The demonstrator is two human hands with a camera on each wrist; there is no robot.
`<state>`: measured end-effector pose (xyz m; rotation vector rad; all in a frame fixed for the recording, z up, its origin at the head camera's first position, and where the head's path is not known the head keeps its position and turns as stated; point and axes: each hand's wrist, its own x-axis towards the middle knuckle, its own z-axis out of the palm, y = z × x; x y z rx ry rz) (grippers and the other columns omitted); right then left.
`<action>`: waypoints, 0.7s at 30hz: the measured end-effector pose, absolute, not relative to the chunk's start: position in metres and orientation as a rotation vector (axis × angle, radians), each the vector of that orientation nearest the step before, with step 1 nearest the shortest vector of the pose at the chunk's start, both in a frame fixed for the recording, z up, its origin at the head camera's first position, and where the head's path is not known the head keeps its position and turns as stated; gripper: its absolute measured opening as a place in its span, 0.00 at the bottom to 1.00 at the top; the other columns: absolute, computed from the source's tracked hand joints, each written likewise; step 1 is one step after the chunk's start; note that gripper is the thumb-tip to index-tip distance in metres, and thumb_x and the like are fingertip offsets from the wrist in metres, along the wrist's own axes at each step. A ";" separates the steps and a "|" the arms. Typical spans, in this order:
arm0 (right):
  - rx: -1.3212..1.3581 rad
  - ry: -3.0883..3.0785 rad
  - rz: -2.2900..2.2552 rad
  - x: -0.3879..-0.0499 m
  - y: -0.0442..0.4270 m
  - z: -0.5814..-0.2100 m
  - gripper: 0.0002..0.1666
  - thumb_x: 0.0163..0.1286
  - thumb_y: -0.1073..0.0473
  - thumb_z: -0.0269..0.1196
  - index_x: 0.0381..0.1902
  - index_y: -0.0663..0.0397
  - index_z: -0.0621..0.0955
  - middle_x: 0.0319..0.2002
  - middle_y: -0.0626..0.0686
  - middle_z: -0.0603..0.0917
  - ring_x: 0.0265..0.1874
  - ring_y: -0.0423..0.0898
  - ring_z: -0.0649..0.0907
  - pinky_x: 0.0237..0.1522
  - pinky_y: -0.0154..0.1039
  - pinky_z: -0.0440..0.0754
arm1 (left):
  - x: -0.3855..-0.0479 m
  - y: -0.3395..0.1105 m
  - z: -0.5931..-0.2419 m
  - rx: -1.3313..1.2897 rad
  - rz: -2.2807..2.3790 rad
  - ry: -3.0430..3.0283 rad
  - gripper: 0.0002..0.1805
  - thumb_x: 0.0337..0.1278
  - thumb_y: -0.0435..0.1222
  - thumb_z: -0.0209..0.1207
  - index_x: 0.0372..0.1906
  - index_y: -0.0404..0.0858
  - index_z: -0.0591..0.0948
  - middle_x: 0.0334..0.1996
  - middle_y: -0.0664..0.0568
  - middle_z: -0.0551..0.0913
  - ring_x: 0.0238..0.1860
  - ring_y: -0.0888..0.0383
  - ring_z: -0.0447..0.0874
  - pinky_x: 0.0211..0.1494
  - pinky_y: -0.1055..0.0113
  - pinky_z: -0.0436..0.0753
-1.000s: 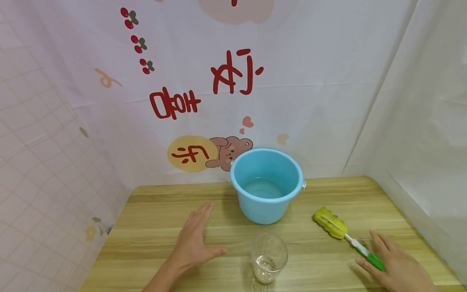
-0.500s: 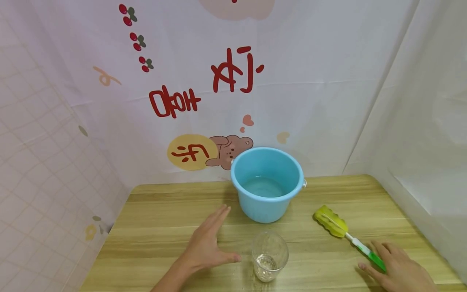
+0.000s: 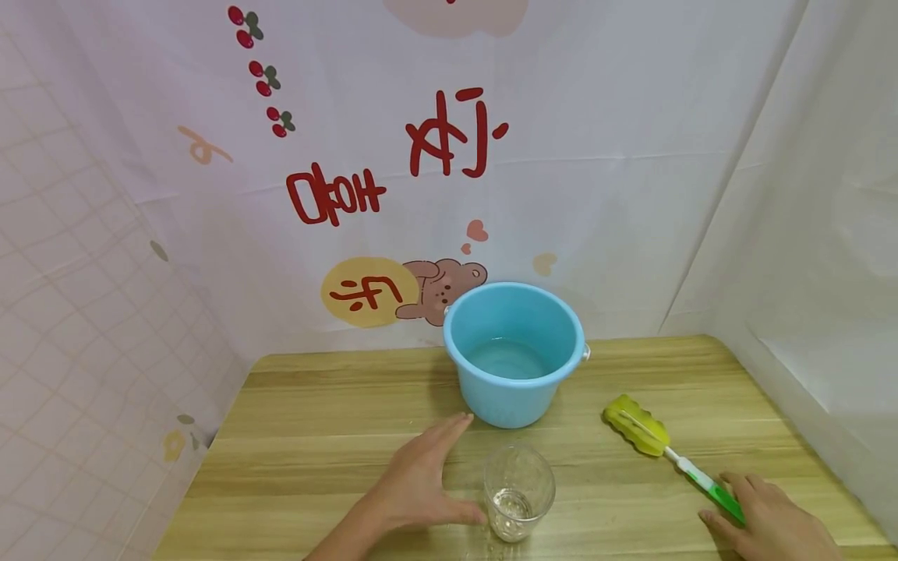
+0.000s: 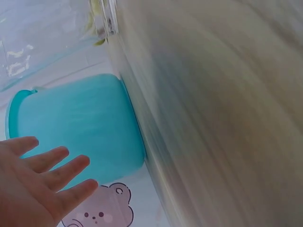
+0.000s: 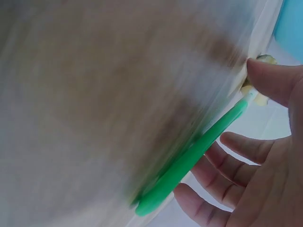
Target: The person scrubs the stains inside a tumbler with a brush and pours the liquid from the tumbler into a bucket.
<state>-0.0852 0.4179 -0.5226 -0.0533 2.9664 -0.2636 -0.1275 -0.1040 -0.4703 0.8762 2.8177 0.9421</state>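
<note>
In the head view a clear glass cup (image 3: 519, 495) stands upright on the wooden table, with what looks like some clear liquid low inside. My left hand (image 3: 421, 483) is just left of it, thumb and fingers spread apart, holding nothing. In the left wrist view the fingers (image 4: 71, 168) are extended in front of the bucket. On the right lies a bottle brush (image 3: 691, 471) with a yellow sponge head and a white and green handle. My right hand (image 3: 775, 518) is at the handle's green end. In the right wrist view its fingers are loosely bent beside the handle (image 5: 189, 161), not closed round it.
A light blue bucket (image 3: 512, 401) with water inside stands behind the cup, close to the back wall. White printed cloth (image 3: 617, 195) hangs behind and along both sides of the wooden table (image 3: 309, 436).
My left hand has moved right, closer to the cup. The right hand has shifted slightly at the brush handle. Cup, bucket and brush stay where they were.
</note>
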 end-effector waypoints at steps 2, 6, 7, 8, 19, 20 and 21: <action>-0.052 2.951 -0.287 -0.086 0.420 -0.523 0.47 0.68 0.29 0.67 0.57 0.71 0.78 0.42 0.53 0.82 0.40 0.54 0.84 0.31 0.54 0.82 | -0.126 -0.102 -0.470 0.897 0.915 2.798 0.69 0.35 0.71 0.76 0.84 0.49 0.59 0.80 0.55 0.62 0.78 0.49 0.63 0.72 0.39 0.70; -0.030 2.910 -0.316 -0.087 0.422 -0.524 0.41 0.69 0.34 0.68 0.53 0.70 0.79 0.41 0.51 0.82 0.37 0.51 0.84 0.31 0.53 0.82 | -0.125 -0.098 -0.471 0.903 0.858 2.749 0.69 0.35 0.74 0.74 0.83 0.49 0.60 0.80 0.55 0.64 0.78 0.49 0.64 0.72 0.41 0.71; -0.033 2.904 -0.324 -0.087 0.422 -0.524 0.39 0.70 0.35 0.69 0.52 0.69 0.80 0.40 0.50 0.82 0.36 0.49 0.83 0.31 0.52 0.82 | -0.124 -0.098 -0.471 0.898 0.847 2.736 0.68 0.36 0.74 0.73 0.83 0.50 0.60 0.79 0.55 0.65 0.77 0.50 0.64 0.73 0.42 0.70; -0.037 2.900 -0.330 -0.087 0.422 -0.524 0.36 0.70 0.37 0.69 0.50 0.68 0.80 0.39 0.50 0.82 0.35 0.48 0.82 0.30 0.51 0.82 | -0.124 -0.097 -0.472 0.889 0.840 2.724 0.68 0.36 0.74 0.73 0.83 0.51 0.60 0.79 0.56 0.65 0.77 0.51 0.64 0.73 0.42 0.70; -0.036 2.899 -0.345 -0.083 0.419 -0.522 0.20 0.71 0.47 0.71 0.44 0.59 0.81 0.33 0.46 0.77 0.29 0.44 0.73 0.28 0.44 0.73 | -0.118 -0.087 -0.471 0.877 0.952 2.610 0.66 0.39 0.72 0.74 0.84 0.54 0.59 0.78 0.55 0.66 0.77 0.53 0.66 0.73 0.48 0.71; -0.028 2.894 -0.351 -0.083 0.418 -0.522 0.20 0.71 0.47 0.70 0.44 0.59 0.80 0.33 0.46 0.77 0.29 0.45 0.73 0.28 0.44 0.73 | -0.118 -0.086 -0.471 0.867 0.979 2.591 0.66 0.39 0.71 0.74 0.83 0.54 0.59 0.78 0.55 0.66 0.77 0.53 0.66 0.74 0.48 0.71; -0.022 2.889 -0.358 -0.083 0.418 -0.521 0.20 0.71 0.47 0.70 0.44 0.59 0.80 0.32 0.46 0.76 0.28 0.45 0.72 0.28 0.44 0.72 | -0.118 -0.085 -0.471 0.865 1.006 2.570 0.65 0.40 0.70 0.75 0.83 0.53 0.59 0.78 0.55 0.66 0.77 0.52 0.65 0.74 0.48 0.71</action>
